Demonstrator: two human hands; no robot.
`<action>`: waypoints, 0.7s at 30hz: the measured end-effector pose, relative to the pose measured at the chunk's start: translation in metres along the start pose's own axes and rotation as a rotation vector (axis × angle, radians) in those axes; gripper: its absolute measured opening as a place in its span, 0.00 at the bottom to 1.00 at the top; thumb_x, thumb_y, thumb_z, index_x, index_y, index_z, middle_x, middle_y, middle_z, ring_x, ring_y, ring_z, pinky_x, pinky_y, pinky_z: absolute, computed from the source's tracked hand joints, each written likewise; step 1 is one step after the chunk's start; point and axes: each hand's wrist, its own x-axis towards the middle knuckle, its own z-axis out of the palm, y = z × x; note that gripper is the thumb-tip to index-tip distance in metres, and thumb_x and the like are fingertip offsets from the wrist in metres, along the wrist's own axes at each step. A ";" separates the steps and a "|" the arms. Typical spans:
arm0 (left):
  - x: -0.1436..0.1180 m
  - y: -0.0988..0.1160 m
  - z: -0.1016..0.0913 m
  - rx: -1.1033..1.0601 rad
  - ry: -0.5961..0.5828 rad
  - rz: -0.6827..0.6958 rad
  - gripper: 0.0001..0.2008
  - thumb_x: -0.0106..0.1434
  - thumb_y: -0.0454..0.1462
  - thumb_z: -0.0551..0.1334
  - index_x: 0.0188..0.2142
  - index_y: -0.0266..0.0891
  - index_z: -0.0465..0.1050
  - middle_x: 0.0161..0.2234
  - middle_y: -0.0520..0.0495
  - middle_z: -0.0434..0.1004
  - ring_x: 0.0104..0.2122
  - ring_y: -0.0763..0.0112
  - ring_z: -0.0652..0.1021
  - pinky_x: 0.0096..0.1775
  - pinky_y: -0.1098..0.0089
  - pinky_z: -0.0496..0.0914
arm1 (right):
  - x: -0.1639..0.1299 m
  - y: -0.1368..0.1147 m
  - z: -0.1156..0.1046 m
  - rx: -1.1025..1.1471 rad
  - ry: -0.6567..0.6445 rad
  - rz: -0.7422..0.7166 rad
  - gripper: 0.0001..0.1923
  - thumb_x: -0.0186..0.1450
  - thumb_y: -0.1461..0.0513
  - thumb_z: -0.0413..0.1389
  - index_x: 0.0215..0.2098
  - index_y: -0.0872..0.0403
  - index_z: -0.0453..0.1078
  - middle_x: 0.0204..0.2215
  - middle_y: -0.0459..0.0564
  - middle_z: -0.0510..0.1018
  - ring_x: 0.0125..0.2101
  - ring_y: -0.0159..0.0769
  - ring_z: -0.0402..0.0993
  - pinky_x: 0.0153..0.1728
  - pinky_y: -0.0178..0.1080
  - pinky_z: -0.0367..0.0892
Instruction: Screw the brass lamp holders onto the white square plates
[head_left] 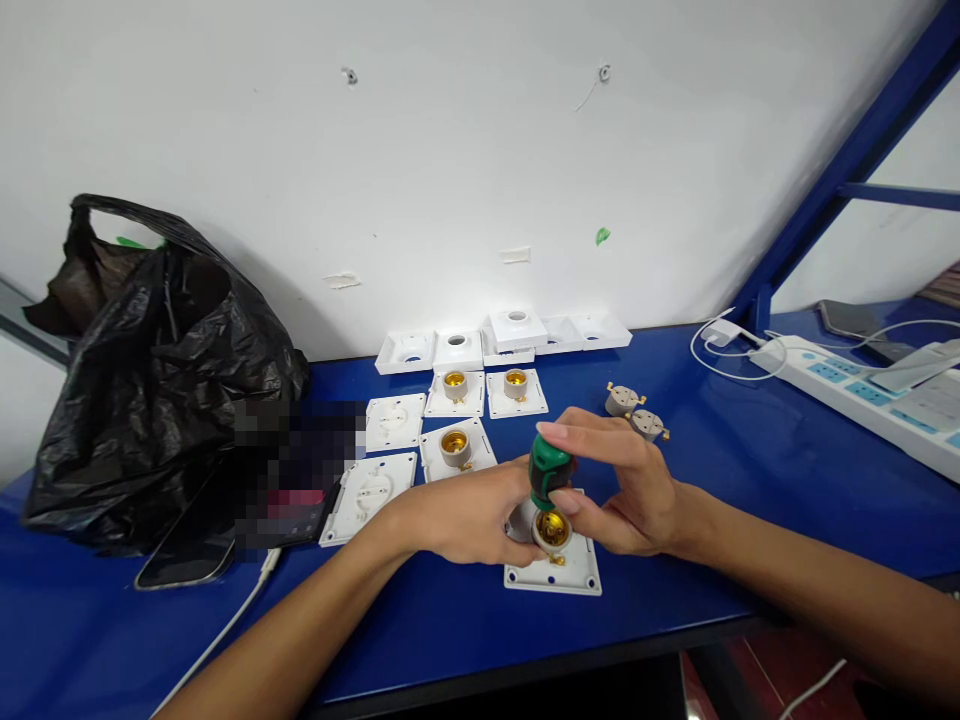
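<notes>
Right hand (630,490) pinches stubby green-handled screwdriver (549,470); left hand (472,520) closed, steadying white square plastic lamp-holder plate with brass socket (553,560) on blue worktop (675,590). Plate likely light, rigid, brittle; best gripped by edges.

Glossy white plastic square lamp-holder plate (553,575), shiny brass socket (552,527).
You grip a green-and-black plastic screwdriver handle (547,470) above a smooth blue painted tabletop (450,620).

- right hand (630,490) grips green screwdriver handle (550,468) upright over brass lamp socket (552,530)
- left hand (469,520) steadies the socket's white square base plate (555,572)
- blue table (675,590)
</notes>
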 end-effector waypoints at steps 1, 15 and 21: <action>0.000 0.000 0.000 0.000 -0.001 -0.002 0.30 0.64 0.38 0.69 0.65 0.41 0.65 0.62 0.39 0.71 0.50 0.58 0.78 0.52 0.61 0.74 | 0.000 0.000 0.000 0.004 0.001 -0.001 0.31 0.72 0.67 0.57 0.72 0.55 0.59 0.28 0.43 0.72 0.29 0.36 0.68 0.28 0.38 0.69; -0.001 0.002 -0.002 -0.012 -0.010 -0.032 0.31 0.65 0.38 0.69 0.66 0.43 0.64 0.64 0.40 0.70 0.52 0.58 0.78 0.53 0.63 0.74 | 0.000 0.001 0.000 0.022 -0.004 0.005 0.32 0.72 0.68 0.58 0.72 0.55 0.58 0.26 0.42 0.71 0.28 0.36 0.68 0.28 0.39 0.68; 0.000 0.002 -0.002 -0.011 -0.018 -0.040 0.31 0.65 0.38 0.69 0.66 0.42 0.64 0.64 0.39 0.70 0.51 0.58 0.79 0.52 0.63 0.74 | 0.000 0.001 -0.001 0.009 -0.009 0.014 0.32 0.73 0.67 0.57 0.73 0.53 0.58 0.26 0.42 0.71 0.28 0.36 0.68 0.28 0.39 0.69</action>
